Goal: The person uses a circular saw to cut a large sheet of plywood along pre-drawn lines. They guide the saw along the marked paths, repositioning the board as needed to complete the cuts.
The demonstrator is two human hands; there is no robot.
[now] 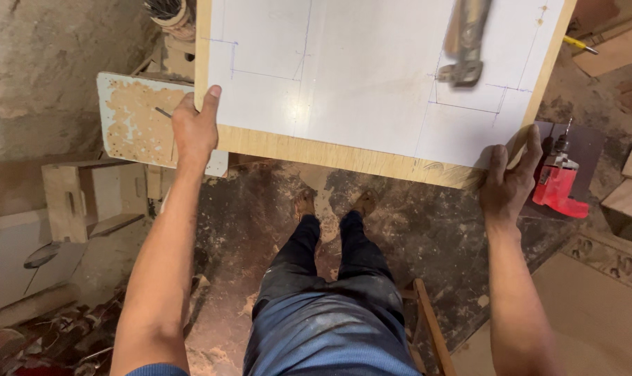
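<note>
Left hand and right hand are each gripping the white marked board by its near corners, steadying it level

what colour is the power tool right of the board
Red tool, by the right hand; head view.

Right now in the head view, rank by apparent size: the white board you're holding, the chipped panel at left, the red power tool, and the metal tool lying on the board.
1. white board
2. chipped panel
3. red power tool and metal tool: look alike in size, and the metal tool is blurred, so unranked.
</note>
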